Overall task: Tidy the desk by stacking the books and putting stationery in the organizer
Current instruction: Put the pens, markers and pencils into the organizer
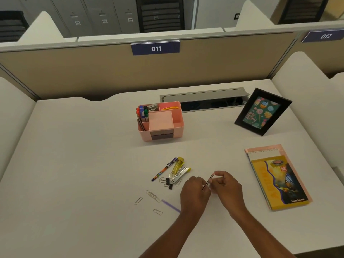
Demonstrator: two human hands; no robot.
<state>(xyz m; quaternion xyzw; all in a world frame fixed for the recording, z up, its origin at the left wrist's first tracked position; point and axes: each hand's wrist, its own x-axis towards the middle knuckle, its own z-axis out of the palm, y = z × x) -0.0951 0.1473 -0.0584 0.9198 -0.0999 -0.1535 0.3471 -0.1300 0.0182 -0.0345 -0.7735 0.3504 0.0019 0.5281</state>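
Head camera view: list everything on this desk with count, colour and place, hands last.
organizer: one, pink, centre back
markers: several, red, blue, green, standing in the organizer's left compartment
picture frame: one, black, back right, leaning
books: small stack, yellow cover on top, right side
pen: one, dark purple, in front of the organizer
stapler: one, yellow and silver, beside the pen
binder clips: two, black, by the stapler
paper clips: several, silver, scattered left of the hands
lilac stick: one, by the left wrist
thin dark stick: one, between both hands
left hand: holds its lower end
right hand: pinches its upper end
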